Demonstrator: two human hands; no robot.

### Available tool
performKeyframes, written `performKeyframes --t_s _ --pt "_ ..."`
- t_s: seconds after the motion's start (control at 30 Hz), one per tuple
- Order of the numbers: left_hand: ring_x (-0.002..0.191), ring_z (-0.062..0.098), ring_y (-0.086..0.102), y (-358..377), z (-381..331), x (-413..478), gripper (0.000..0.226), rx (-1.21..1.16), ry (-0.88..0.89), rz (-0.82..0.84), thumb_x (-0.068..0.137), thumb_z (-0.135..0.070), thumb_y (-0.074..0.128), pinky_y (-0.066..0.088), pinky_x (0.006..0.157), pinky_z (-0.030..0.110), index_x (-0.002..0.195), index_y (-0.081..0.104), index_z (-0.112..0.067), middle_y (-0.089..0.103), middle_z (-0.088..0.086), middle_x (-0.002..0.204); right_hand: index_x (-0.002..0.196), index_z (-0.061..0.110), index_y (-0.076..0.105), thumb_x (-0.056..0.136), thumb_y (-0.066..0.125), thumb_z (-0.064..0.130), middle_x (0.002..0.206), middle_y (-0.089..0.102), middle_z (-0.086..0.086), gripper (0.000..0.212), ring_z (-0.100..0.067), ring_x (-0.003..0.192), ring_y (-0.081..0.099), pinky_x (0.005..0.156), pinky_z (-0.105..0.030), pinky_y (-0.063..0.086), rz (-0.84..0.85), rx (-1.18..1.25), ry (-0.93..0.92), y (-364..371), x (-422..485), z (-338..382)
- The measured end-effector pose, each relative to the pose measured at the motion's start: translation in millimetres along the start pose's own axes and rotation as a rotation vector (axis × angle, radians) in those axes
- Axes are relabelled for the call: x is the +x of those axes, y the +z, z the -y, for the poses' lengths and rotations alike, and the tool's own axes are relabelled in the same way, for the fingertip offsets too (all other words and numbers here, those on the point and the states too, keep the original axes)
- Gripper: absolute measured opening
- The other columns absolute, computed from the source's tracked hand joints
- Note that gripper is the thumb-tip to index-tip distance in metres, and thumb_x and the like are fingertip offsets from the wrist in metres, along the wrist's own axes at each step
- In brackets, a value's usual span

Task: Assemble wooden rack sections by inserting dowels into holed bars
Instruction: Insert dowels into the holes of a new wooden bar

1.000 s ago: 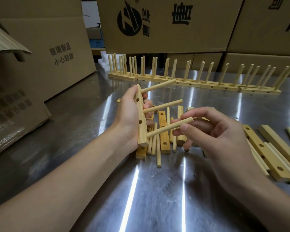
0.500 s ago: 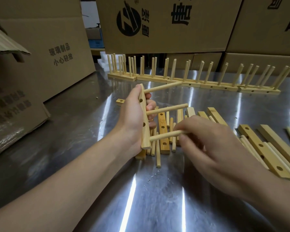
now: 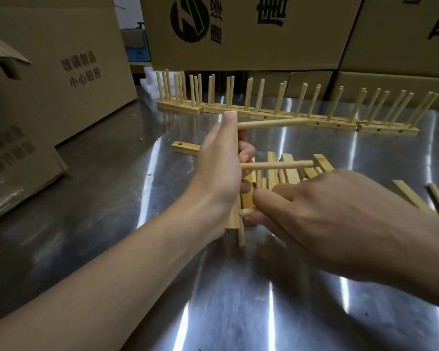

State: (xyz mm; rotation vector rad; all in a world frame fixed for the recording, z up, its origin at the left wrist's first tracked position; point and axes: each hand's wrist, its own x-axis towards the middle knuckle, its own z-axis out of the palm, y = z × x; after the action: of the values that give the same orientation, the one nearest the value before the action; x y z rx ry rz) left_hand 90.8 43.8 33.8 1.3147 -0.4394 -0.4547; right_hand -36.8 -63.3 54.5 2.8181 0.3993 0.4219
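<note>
On the big brown cardboard box [image 3: 48,102] at the left edge of my shiny metal table [image 3: 107,188] I read 玻璃制品 and 小心轻放. The back-edge brown cardboard box [image 3: 302,46] has a round black logo [image 3: 189,20]; its big words are cut off.

The right hand [image 3: 340,214] has slid along the lowest dowel [image 3: 247,212] up to the bar [image 3: 232,220]. Only a short stub of it now shows.

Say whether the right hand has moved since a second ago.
Yes. The right hand slid left along the lowest dowel, toward the darker bar on the table.
</note>
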Motion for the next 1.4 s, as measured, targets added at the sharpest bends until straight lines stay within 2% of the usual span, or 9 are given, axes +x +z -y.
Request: performKeyframes --t_s 0.1,0.2,0.53,0.83,1.03,1.17,1.27,1.33,1.4 --pt "0.050 0.007 0.036 1 3 0 0.044 -0.154 -0.072 0.059 0.112 -0.056 0.036 0.031 0.044 0.023 0.096 0.053 -0.019 0.042 -0.008 0.062 0.091 0.018 0.058 0.110 0.031 0.041 0.071 0.034 0.009 0.040 -0.023 0.041 0.030 0.037 -0.033 0.035 0.027 -0.039 -0.061 -6 0 -5" --pt "0.049 0.007 0.035 0 -1 1 0.045 -0.312 -0.115 0.091 0.112 -0.056 0.037 0.031 0.043 0.022 0.094 0.055 -0.019 0.042 -0.008 0.062 0.093 0.019 0.057 0.111 0.030 0.042 0.072 0.048 0.007 0.040 -0.024 0.040 0.042 0.036 -0.038 0.040 0.001 0.058 -0.006 -5 -3 -3" --pt "0.053 0.010 0.034 7 0 -8 0.042 -0.279 -0.066 0.095 0.113 -0.054 0.036 0.030 0.045 0.023 0.097 0.049 -0.017 0.040 -0.006 0.062 0.085 0.026 0.050 0.110 0.040 0.041 0.073 0.036 0.014 0.030 -0.020 0.050 0.043 0.046 -0.033 0.030 -0.040 0.168 0.042 -9 -8 4" --pt "0.053 0.009 0.033 13 6 -16 0.045 -0.318 -0.015 0.196 0.112 -0.056 0.038 0.030 0.048 0.025 0.090 0.050 -0.019 0.038 -0.006 0.065 0.072 0.037 0.051 0.105 0.052 0.046 0.056 0.044 0.013 0.034 -0.006 0.052 0.046 0.053 -0.015 0.032 0.078 0.615 0.124 -11 -14 -3" --pt "0.056 0.010 0.035 13 10 -16 0.045 -0.268 0.090 0.248 0.110 -0.058 0.038 0.033 0.050 0.025 0.090 0.051 -0.020 0.039 -0.005 0.069 0.082 0.018 0.075 0.101 0.061 0.047 0.050 0.041 0.009 0.037 -0.006 0.046 0.039 0.047 -0.015 0.032 0.149 0.945 0.263 -5 -15 -6" --pt "0.054 0.010 0.031 13 14 -14 0.044 -0.296 0.000 0.140 0.111 -0.057 0.039 0.028 0.047 0.024 0.097 0.050 -0.017 0.038 -0.005 0.066 0.087 0.027 0.074 0.102 0.058 0.050 0.065 0.059 0.012 0.032 -0.006 0.062 0.056 0.057 -0.016 0.038 0.156 0.747 0.234 -8 -14 -5" --pt "0.051 0.009 0.032 8 13 -3 0.044 -0.321 -0.060 0.017 0.111 -0.057 0.039 0.028 0.043 0.022 0.103 0.053 -0.016 0.039 -0.005 0.066 0.098 0.034 0.072 0.105 0.044 0.056 0.085 0.056 0.017 0.036 -0.005 0.078 0.055 0.068 -0.023 0.044 0.061 0.447 0.180 -12 -13 -4" --pt "0.050 0.009 0.031 5 11 3 0.043 -0.317 -0.075 -0.045 0.111 -0.056 0.040 0.026 0.042 0.023 0.102 0.053 -0.016 0.039 -0.005 0.064 0.105 0.029 0.073 0.106 0.049 0.041 0.089 0.059 0.009 0.027 -0.016 0.080 0.055 0.069 -0.034 0.044 -0.042 0.189 0.134 -5 -12 0" --pt "0.049 0.009 0.031 5 13 5 0.043 -0.311 -0.070 -0.070 0.111 -0.056 0.042 0.024 0.043 0.024 0.101 0.053 -0.016 0.039 -0.005 0.062 0.110 0.022 0.071 0.098 0.060 0.025 0.096 0.061 0.002 0.017 -0.017 0.084 0.049 0.071 -0.030 0.031 -0.092 0.125 0.116 6 -11 11"
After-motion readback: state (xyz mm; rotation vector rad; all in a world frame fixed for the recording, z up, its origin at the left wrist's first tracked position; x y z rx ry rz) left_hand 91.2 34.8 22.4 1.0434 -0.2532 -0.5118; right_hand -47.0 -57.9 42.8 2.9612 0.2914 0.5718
